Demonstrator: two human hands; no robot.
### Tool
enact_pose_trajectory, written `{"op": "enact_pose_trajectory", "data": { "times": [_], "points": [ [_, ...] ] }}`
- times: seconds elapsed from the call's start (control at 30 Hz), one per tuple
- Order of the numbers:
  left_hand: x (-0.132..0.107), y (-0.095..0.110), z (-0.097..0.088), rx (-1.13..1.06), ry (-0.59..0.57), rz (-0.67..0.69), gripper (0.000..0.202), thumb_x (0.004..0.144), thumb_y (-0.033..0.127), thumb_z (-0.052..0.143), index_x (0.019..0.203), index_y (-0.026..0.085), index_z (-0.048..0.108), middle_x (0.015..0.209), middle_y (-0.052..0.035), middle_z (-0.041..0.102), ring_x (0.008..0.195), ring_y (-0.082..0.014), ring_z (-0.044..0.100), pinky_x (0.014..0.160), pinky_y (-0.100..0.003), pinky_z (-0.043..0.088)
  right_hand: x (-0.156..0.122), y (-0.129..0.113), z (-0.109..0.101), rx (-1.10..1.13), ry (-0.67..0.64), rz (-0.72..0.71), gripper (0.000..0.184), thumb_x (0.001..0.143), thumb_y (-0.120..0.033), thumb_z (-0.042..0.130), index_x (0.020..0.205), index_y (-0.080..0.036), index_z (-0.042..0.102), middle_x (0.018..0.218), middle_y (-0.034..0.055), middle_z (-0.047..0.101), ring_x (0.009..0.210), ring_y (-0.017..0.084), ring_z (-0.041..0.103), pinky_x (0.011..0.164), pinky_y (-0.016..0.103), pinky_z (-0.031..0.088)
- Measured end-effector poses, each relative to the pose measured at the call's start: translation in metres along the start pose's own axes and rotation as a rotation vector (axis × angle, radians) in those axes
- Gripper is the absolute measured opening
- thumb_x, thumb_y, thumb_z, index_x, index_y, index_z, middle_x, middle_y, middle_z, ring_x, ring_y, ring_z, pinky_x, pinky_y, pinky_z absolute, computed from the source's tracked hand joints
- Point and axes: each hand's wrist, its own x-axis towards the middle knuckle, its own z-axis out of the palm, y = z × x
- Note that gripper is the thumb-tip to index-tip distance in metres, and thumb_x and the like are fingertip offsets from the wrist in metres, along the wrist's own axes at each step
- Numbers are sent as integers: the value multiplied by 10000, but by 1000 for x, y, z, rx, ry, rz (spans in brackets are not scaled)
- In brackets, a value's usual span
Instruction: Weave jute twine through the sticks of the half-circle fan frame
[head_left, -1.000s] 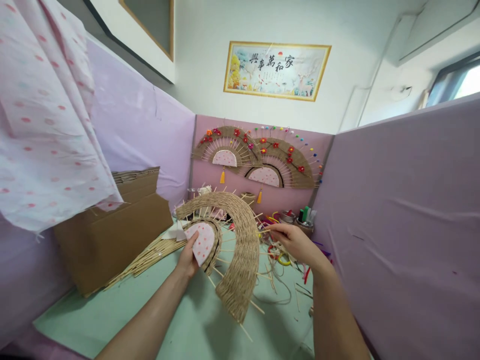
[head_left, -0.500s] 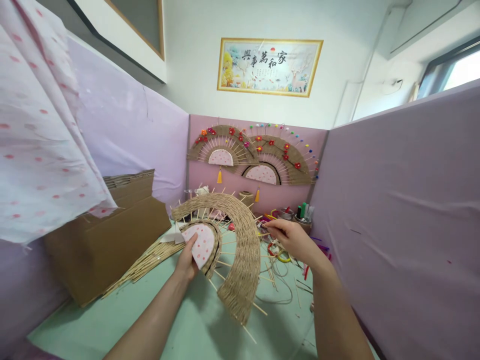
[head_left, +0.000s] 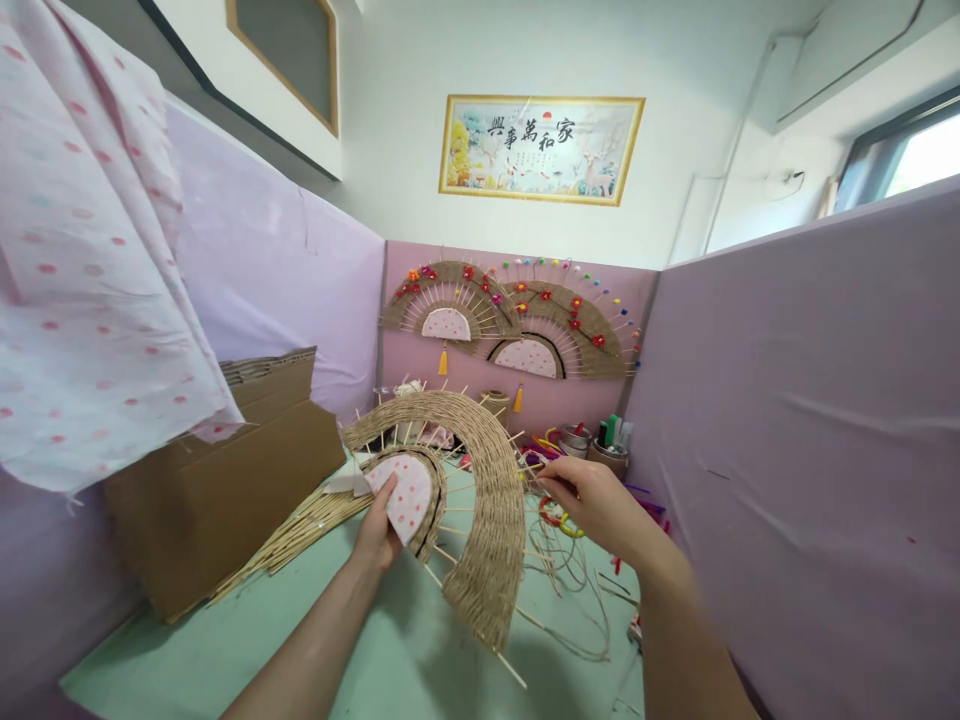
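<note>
1. Since prior frame: cord (head_left: 592, 657) loops on green tbl (head_left: 360, 650) shifted, now reaching nearer wearer.
2. L hand (head_left: 379, 533): gripping woven fan (head_left: 493, 500) at dotted inner panel (head_left: 409, 490), thumb on face.
3. Fan: tilted, above tbl.
4. R hand (head_left: 589, 500): fingers pinched closed beside fan's outer edge; contents unclear.
</note>
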Motion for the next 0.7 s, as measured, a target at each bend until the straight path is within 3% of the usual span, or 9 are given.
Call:
{"op": "enact_pose_trajectory", "data": {
  "times": [0.4, 0.7],
  "points": [
    [-7, 3, 5, -11, -31, -14, 353, 849, 193, 501, 1189, 106, 538, 803, -94, 727, 680, -170, 689, 696, -283, 557, 6, 9, 5, 38, -105, -3, 257, 850, -299, 424, 726, -188, 620, 682, 20, 610, 623, 136, 503, 548, 229, 331],
    [2, 1, 0, -9, -14, -8, 342, 847, 193, 505, 1178, 124, 553, 915, -117, 715, 777, -195, 687, 734, -311, 554, 11, 10, 8, 100, -128, -9, 249, 843, -287, 439, 713, -179, 622, 663, 11, 590, 603, 120, 475, 548, 220, 337]
  ]
}}
